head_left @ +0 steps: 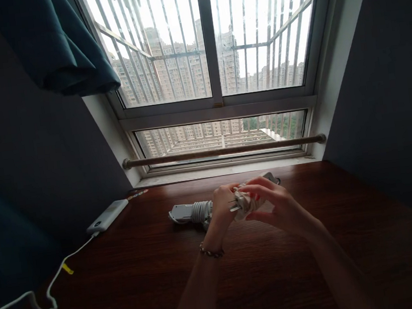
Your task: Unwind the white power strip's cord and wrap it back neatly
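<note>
A white power strip [267, 175] with its cord wound round it is held up between my hands over the table. Its plug [239, 204] points left, metal prongs bare. My left hand [221, 203], a braided bracelet on its wrist, closes on the strip's left side; its fingertips are mostly hidden. My right hand [275, 202] curls thumb and fingers round the wound cord [255, 202] just behind the plug. Left of my left hand lies a second power strip [181, 212], wrapped in its own white cord [201, 211]; my hand covers its right end.
The wooden table [138, 278] reaches the window sill. At its left edge sits a white power bank [107, 215] with a white cable [71, 254] running down left. A yellow tag [67, 269] is by the cable. A blue curtain [61, 47] hangs upper left; a rail [224, 151] crosses the window.
</note>
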Tool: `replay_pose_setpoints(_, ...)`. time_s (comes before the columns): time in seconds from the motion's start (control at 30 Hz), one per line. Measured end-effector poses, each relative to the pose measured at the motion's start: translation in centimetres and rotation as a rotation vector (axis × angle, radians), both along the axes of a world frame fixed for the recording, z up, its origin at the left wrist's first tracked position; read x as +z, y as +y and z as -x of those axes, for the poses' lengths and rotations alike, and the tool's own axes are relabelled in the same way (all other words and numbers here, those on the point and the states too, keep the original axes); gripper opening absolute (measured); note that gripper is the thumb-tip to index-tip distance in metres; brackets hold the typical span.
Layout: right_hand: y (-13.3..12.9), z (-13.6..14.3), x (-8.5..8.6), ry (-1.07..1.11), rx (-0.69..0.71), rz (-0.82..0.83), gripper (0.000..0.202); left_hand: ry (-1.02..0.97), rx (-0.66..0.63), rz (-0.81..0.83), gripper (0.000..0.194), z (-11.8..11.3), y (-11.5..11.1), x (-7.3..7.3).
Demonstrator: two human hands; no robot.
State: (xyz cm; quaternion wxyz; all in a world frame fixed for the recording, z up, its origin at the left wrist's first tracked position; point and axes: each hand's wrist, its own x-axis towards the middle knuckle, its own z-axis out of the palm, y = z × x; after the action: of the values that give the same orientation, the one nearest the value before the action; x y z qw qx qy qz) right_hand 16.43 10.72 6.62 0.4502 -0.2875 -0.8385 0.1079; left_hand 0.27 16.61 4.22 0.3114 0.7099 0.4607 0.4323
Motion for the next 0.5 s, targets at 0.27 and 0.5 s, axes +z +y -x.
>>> replay_pose_setpoints(0.27, 3.3, -2.6, 0.1, 0.134, 0.173, 0.249, 0.049, 0.302, -0.409, 0.27, 0.039, 0.1, -0.9, -0.5)
replay_pose_setpoints(0.5, 4.2, -4.3, 1.4, 0.388, 0.537, 0.847, 0.064, -0.022, -0.957, 0.563, 0.059, 0.7, -1.9, 1.5)
